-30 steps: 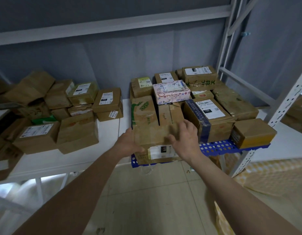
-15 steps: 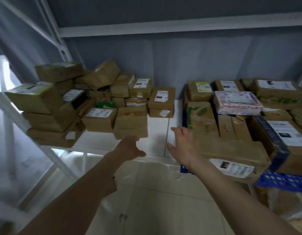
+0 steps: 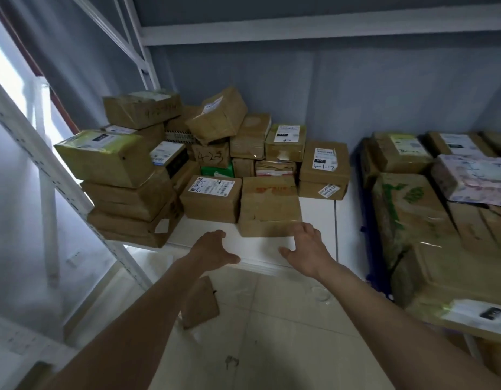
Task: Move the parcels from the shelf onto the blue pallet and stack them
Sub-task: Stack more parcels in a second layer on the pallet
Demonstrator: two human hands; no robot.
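Blue pallet (image 3: 369, 277) mostly hidden under parcels, right stack cropped.

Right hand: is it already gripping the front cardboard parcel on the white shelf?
No: the right hand is open with fingers spread, just short of the front cardboard parcel, and holds nothing.

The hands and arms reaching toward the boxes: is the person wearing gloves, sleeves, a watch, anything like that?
Nothing is worn that the head view shows. The left hand and the right hand are bare, with no gloves, rings or watch visible. Both forearms are uncovered right down to the bottom edge of the picture, so no sleeve shows.
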